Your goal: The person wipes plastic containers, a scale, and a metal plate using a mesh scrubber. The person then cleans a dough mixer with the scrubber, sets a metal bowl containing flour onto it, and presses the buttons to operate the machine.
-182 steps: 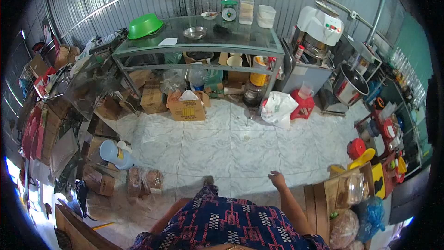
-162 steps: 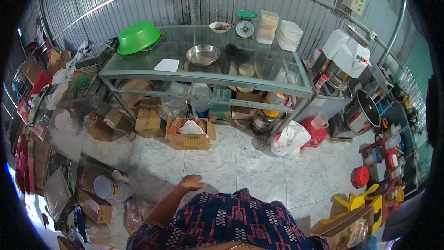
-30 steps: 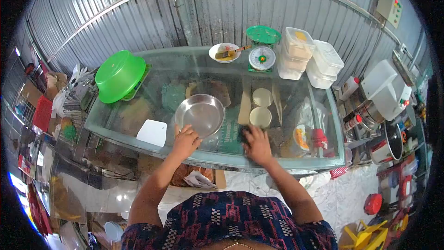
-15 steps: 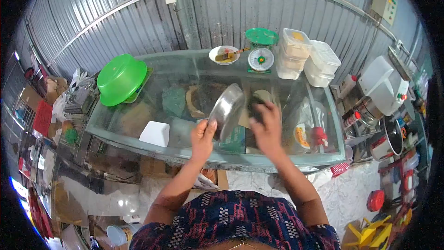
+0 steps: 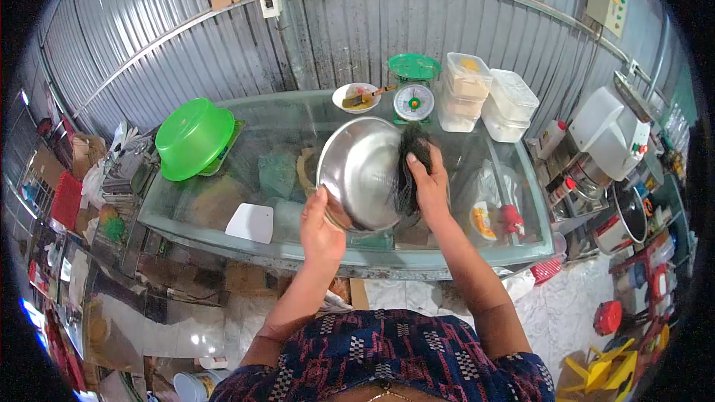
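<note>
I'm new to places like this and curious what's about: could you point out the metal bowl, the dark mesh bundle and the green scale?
Metal bowl [image 5: 360, 171]: head view, on its round, shiny face.
Dark mesh bundle [image 5: 407, 180]: head view, on its side.
Green scale [image 5: 413, 103]: head view, on its dial.

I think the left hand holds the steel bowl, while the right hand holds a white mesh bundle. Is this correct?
Not quite: the mesh bundle in the right hand is black, not white, as the head view shows. The left hand does hold the steel bowl.
</note>
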Motion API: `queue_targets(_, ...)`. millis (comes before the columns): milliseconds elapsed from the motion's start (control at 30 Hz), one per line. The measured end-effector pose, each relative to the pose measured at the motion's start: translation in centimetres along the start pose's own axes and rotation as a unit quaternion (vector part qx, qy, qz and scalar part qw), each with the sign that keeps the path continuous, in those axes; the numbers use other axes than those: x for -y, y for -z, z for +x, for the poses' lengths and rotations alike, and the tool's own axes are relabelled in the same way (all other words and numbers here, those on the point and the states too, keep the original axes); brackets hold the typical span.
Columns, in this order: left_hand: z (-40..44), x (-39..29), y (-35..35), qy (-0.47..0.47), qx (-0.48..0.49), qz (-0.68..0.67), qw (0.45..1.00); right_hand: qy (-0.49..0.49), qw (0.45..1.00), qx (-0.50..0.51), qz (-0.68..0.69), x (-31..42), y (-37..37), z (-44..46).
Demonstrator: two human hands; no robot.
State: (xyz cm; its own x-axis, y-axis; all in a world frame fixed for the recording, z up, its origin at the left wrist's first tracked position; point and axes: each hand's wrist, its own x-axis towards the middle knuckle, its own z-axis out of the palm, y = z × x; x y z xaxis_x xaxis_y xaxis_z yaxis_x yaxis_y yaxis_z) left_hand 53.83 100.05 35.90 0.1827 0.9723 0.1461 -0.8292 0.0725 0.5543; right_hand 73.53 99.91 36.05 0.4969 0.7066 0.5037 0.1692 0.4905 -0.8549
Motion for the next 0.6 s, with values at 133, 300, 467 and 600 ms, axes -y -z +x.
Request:
queue_targets(133,2.2,-0.5,-1.3,0.104,-0.076,-0.114,0.985,0.018,0.994,-0.054,-0.091,-0.7,-0.7,-3.6)
queue_targets(300,3.1,2.0,0.0,0.119,-0.128,-0.11,0.978,0.22,0.928,0.067,-0.292,0.8,-1.9,-6.4)
queue_targets(467,0.5,3.4,-0.5,0.066,-0.099,-0.027,0.993,0.238,0.917,0.163,-0.277,1.0,-2.4,-3.1)
queue_targets(600,0.2,3.4,0.3,0.083,-0.097,-0.085,0.988,0.064,0.957,0.081,-0.273,-1.3,-0.4,-0.2)
